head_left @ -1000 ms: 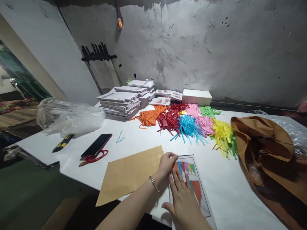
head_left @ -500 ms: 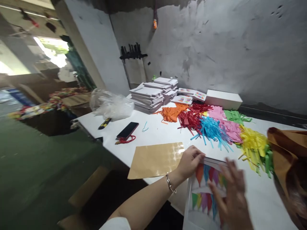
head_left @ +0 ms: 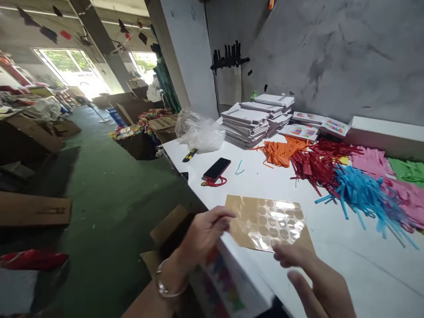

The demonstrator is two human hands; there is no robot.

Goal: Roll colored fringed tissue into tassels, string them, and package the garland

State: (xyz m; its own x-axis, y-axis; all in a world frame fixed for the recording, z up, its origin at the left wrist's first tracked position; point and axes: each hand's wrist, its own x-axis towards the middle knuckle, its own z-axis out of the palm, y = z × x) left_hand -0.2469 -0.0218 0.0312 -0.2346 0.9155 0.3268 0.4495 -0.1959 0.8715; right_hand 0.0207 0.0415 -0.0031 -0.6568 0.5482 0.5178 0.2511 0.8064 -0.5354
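At the table's near edge my left hand (head_left: 202,238), with a bracelet at the wrist, grips the upper end of a flat white box (head_left: 247,271) printed with colourful bunting. The box is tilted, its printed face turned to the left and blurred by motion; its lower end runs out of the frame. My right hand (head_left: 318,278) is apart from the box, fingers stretched out and holding nothing. Just beyond its fingertips lies a brown sheet of clear round stickers (head_left: 241,221), flat on the white table (head_left: 265,185).
Orange (head_left: 281,152), red (head_left: 311,170) and blue tassel bundles (head_left: 357,185) lie on the right. White flat boxes (head_left: 245,119) are stacked behind, beside a clear plastic bag (head_left: 200,130). A phone (head_left: 217,169) and a yellow cutter (head_left: 190,155) lie left. An open carton (head_left: 170,225) stands below the edge.
The box has gone from lying on the table to tilted at the near edge, carried left by my left hand. My right hand has come off it. The view has turned left.
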